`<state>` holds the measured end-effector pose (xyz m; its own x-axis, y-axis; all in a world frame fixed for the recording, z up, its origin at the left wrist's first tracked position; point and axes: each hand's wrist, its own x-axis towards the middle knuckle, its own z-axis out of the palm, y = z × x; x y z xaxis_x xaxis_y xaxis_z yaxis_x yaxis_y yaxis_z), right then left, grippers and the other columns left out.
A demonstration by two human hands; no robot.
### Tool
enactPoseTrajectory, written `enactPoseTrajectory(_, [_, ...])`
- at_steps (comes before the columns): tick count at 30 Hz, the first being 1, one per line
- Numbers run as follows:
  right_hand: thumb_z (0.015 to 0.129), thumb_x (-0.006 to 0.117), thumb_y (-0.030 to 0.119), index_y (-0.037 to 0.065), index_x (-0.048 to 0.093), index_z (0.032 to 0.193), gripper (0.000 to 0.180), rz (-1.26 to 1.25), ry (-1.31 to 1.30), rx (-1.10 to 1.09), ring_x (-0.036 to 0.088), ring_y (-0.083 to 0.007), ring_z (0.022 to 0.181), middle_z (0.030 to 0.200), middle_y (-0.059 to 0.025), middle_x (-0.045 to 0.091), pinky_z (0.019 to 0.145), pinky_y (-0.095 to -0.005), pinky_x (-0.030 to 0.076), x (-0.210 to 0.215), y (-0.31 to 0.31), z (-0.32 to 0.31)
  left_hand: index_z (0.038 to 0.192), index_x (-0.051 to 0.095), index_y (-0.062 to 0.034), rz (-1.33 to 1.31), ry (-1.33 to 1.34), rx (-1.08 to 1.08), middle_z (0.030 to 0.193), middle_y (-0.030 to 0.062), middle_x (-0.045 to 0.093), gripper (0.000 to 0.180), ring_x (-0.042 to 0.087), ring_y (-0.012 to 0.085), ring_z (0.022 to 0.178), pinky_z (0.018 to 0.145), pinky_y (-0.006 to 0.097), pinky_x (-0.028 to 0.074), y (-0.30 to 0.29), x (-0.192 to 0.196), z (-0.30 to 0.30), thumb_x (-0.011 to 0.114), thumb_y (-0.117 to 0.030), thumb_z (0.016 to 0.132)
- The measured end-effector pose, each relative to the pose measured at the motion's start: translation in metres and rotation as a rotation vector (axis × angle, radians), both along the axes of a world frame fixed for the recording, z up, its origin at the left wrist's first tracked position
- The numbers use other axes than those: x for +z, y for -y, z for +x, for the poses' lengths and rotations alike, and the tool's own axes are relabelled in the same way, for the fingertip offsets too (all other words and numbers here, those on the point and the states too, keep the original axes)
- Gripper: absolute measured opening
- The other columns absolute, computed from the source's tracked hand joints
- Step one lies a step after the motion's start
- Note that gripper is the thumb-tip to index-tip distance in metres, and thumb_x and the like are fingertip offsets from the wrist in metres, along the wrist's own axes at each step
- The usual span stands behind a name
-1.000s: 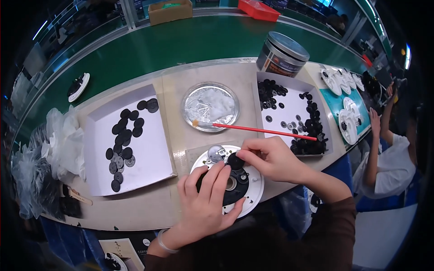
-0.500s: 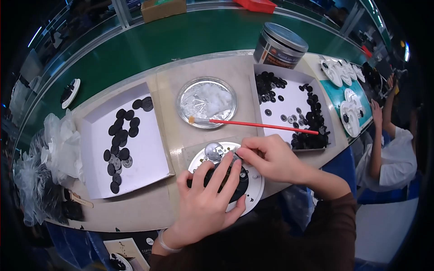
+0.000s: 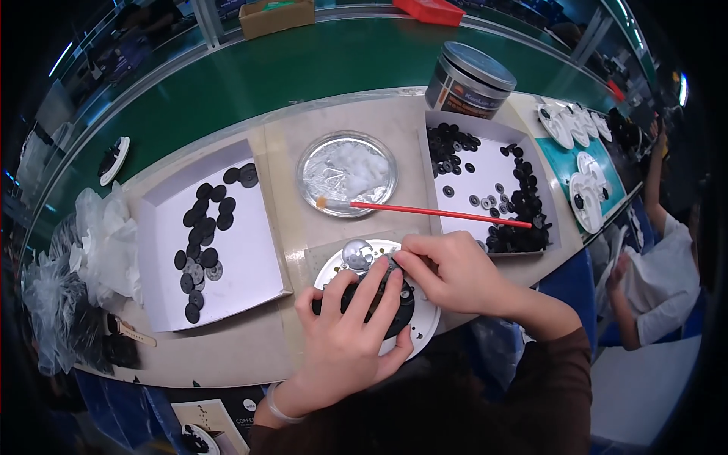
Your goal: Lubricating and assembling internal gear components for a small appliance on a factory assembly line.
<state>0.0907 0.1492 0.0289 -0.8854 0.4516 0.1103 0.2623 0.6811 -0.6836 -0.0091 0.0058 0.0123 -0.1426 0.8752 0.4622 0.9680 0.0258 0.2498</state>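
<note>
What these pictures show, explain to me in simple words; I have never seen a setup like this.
There is no machine: a person works with two bare hands. Every picture comes from one wide fisheye camera on that person's head, looking down, so straight edges bend near the rim.

The left hand is spread over a black part on a white disc. The right hand pinches a small dark piece, mostly hidden by fingers.

On the table, the left box holds black discs. Beyond the hands is a dish of white stuff. A red brush reaches from it across the right box, which holds small black parts. A tin stands behind that box.
</note>
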Motion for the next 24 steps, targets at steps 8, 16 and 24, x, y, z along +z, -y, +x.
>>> enactPoseTrajectory(8, [0.081, 0.053, 0.012, 0.001, 0.054, 0.071, 0.015, -0.031, 0.024, -0.014, 0.049, -0.0225, 0.043, 0.051, -0.0112, 0.049, 0.043, -0.0279, 0.037, -0.002, 0.001, 0.002, 0.104, 0.058, -0.0079, 0.013, -0.029, -0.014, 0.115, 0.0043, 0.051, 0.048, 0.045, 0.0209, 0.095, 0.078, 0.038, 0.027, 0.000, -0.002, 0.000, 0.060, -0.031, 0.062])
enactPoseTrajectory(16, [0.081, 0.054, 0.012, 0.001, 0.054, 0.069, 0.016, 0.136, 0.007, -0.046, 0.046, -0.0155, 0.041, 0.049, -0.0093, 0.048, 0.042, -0.0261, 0.036, 0.007, -0.007, 0.010, 0.104, 0.059, -0.0102, -0.049, 0.034, -0.003, 0.114, 0.0030, 0.052, 0.050, 0.042, 0.0236, 0.099, 0.083, 0.041, 0.024, -0.001, -0.001, 0.001, 0.064, -0.028, 0.058])
enactPoseTrajectory(24, [0.079, 0.055, 0.013, 0.002, 0.058, 0.079, 0.011, 0.559, 0.183, -0.723, 0.050, -0.0164, 0.050, 0.056, -0.0092, 0.053, 0.049, -0.0289, 0.038, 0.032, -0.105, 0.067, 0.103, 0.059, -0.0090, -0.055, 0.050, -0.010, 0.113, 0.0042, 0.053, 0.049, 0.042, 0.0259, 0.100, 0.085, 0.042, 0.023, 0.001, 0.002, 0.001, 0.066, -0.027, 0.057])
